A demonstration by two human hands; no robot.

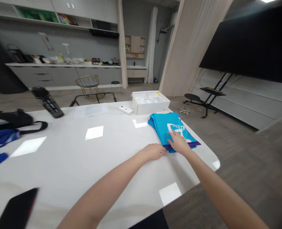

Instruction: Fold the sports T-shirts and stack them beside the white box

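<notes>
A folded stack of blue and purple cloth, seemingly T-shirts, lies near the right edge of the white table. Its top piece is a bright blue T-shirt [163,122] with a white print, and a purple layer [195,143] shows beneath it. My right hand [179,143] rests on the near part of the top shirt, open, with its fingers spread over the print. At the stack's near left corner, my left hand [155,151] touches the cloth edge with its fingertips, fingers slightly apart and gripping nothing visible.
Behind the stack stands an open white box [150,107] with items inside, next to a white handheld device [126,110]. Papers [93,110], a black bottle [49,103], a black bag [9,119], blue cloth [0,140] and a dark flat device [18,208] occupy the table [121,133] further left.
</notes>
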